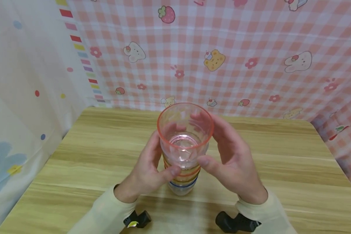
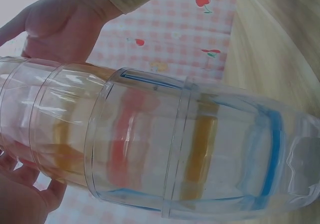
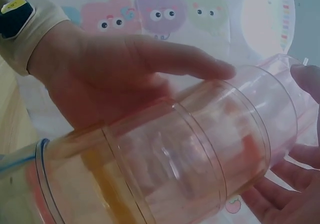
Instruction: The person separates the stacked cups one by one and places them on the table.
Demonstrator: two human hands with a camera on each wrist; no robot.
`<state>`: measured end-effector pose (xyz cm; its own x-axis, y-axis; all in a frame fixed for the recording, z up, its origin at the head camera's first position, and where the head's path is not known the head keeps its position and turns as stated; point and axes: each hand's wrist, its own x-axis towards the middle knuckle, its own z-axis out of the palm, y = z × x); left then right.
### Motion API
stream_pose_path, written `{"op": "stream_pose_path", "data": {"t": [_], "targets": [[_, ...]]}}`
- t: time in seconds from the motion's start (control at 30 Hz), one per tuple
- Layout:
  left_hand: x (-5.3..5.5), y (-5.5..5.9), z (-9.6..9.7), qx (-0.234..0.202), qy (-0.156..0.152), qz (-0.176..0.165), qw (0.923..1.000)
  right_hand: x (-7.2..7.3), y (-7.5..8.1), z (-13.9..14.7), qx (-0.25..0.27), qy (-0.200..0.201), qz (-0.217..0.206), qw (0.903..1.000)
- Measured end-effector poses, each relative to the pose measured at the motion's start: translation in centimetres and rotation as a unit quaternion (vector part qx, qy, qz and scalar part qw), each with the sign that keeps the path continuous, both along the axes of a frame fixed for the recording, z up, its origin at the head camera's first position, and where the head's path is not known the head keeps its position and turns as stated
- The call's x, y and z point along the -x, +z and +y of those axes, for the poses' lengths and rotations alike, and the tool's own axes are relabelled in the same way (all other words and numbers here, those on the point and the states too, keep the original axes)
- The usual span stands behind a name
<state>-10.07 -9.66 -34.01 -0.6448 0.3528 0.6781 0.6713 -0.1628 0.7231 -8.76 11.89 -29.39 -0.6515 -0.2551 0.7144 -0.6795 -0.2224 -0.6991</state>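
A tall stack of clear plastic cups (image 1: pixel 183 186) stands in the middle, mouth up, between my two hands. The top cup has a red-orange rim; orange, yellow and blue rims show lower down. My left hand (image 1: pixel 144 177) holds the stack's left side, thumb in front and fingers partly behind it. From the right, my right hand (image 1: pixel 235 159) curves round the upper part, thumb tip at the front and fingers seen through the clear wall. The nested cups (image 2: pixel 145 149) fill the left wrist view. Whether the base touches the table cannot be told.
The wood-grain table (image 1: pixel 280 156) spreads out under and around the stack. A pink checked cloth (image 1: pixel 251 42) hangs behind it, and a pale printed cloth (image 1: pixel 26 74) hangs at the left. Black wrist devices (image 1: pixel 235 222) sit on both sleeves.
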Motion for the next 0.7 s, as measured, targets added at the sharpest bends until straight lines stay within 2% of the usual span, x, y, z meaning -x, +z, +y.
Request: {"op": "stream_pose_path", "data": {"t": [0.47, 0.7], "targets": [[0.1, -0.1, -0.1, 0.008, 0.006, 0.005, 0.9999, -0.1, 0.4, -1.1, 0.033, 0.022, -0.003, 0.9992], [0.2, -0.2, -0.1, 0.005, 0.008, 0.006, 0.9999, -0.1, 0.6, -1.4, 0.037, 0.007, 0.004, 0.9993]]}}
